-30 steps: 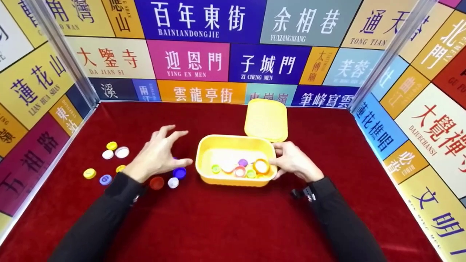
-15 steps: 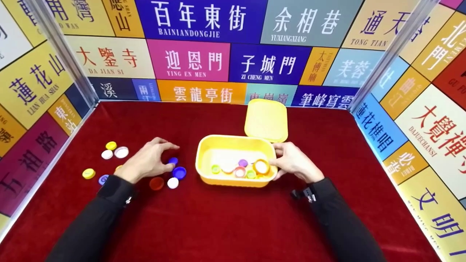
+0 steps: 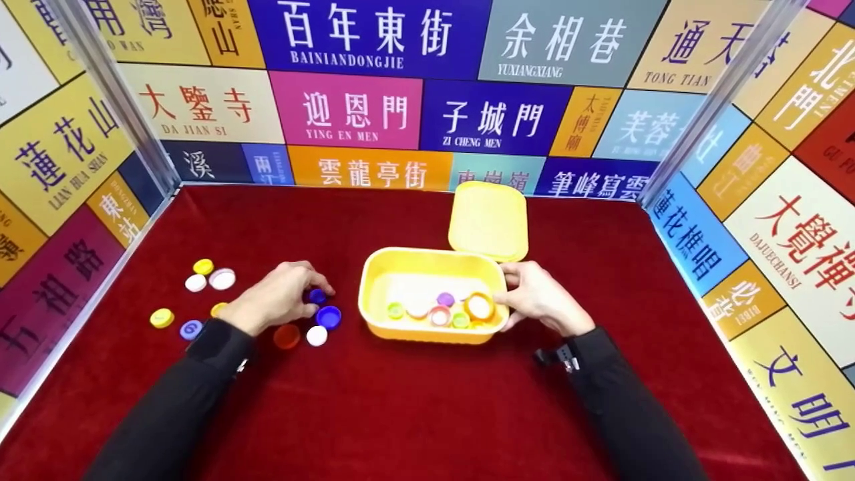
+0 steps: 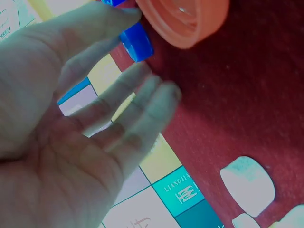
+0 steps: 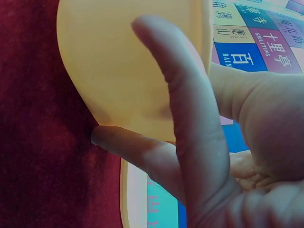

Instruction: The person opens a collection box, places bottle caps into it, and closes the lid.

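Note:
My left hand point(image 3: 279, 294) is low over the cloth, its thumb and index finger on either side of a small blue bottle cap point(image 3: 316, 295). Whether they touch it is unclear. The left wrist view has a blue cap point(image 4: 137, 42) near the thumb tip, with the other fingers fairly straight. Close by lie a larger blue cap point(image 3: 328, 317), a white cap point(image 3: 316, 335) and a red cap point(image 3: 286, 337). My right hand point(image 3: 540, 294) grips the right end of a yellow plastic box point(image 3: 394, 330), which holds several caps, among them a purple one point(image 3: 445, 298).
Behind the box lies its yellow lid point(image 3: 489, 220), flat on the dark red cloth point(image 3: 414, 414). More caps are scattered at the left, including a yellow cap point(image 3: 161, 318), a purple-blue cap point(image 3: 191, 330) and a white cap point(image 3: 196, 283). Printed panels point(image 3: 347, 110) wall in the table.
The left hand has moved left and down from beside the box to the small blue cap, and its thumb and index finger have drawn closer together. The right hand and box have stayed put.

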### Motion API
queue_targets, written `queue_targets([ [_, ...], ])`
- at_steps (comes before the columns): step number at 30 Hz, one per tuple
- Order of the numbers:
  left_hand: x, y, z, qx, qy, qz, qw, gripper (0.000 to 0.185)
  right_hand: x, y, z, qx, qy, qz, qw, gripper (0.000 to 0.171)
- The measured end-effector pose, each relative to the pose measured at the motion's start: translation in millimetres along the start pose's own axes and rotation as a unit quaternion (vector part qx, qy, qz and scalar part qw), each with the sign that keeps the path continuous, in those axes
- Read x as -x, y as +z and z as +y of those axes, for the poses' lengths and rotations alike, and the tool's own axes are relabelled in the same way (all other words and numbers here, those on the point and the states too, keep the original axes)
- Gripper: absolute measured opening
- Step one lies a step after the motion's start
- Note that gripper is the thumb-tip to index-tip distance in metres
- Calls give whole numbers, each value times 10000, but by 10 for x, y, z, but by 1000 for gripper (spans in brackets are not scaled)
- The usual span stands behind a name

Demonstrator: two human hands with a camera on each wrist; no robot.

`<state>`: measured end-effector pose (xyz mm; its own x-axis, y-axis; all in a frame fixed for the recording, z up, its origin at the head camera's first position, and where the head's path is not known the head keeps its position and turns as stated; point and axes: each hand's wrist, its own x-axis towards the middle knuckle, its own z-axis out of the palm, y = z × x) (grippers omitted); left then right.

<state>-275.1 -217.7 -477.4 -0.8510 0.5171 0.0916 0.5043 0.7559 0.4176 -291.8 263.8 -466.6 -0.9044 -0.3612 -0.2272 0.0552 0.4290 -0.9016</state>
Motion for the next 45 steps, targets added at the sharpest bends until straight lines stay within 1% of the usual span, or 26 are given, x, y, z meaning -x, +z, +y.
queue_targets([
  [4,-19,12,-2,-86,246,215,9994,27,2,3,1,-46,-28,-20,10000,54],
  [9,-21,7,8,-222,361,314,9986,26,-3,12,0,-72,-50,-45,10000,53],
  [13,-15,-2,23,-270,381,325,9984,26,-2,22,-10,-98,-58,-68,9999,51],
  [17,-25,-17,34,-272,325,376,9984,25,-1,23,-19,-82,-57,-70,9999,51],
  [19,-37,-40,51,-283,290,433,9982,26,-3,21,-16,-72,-57,-60,9999,51],
  [22,-62,-88,99,-277,269,602,9974,26,-6,16,-5,-60,-58,-52,10000,52],
  [25,-101,-128,188,-194,259,800,9963,26,-8,12,3,-51,-44,-46,10000,52],
  [30,-234,-142,439,10,296,1054,9940,23,-8,4,4,-28,-52,-5,10000,53],
  [33,-336,-109,615,105,476,1139,9923,21,-6,2,4,-12,-45,5,10000,52],
  [35,-409,-73,724,129,679,1152,9909,21,-5,1,6,-13,-24,1,10000,52],
  [38,-513,-6,861,46,932,1056,9900,21,-3,-1,7,-55,0,-8,10000,55],
  [41,-604,69,959,-93,1060,877,9904,20,1,-3,7,-91,19,-9,10000,58],
  [45,-695,170,1035,-221,946,498,9940,19,4,5,7,-101,34,-8,9999,57],
])
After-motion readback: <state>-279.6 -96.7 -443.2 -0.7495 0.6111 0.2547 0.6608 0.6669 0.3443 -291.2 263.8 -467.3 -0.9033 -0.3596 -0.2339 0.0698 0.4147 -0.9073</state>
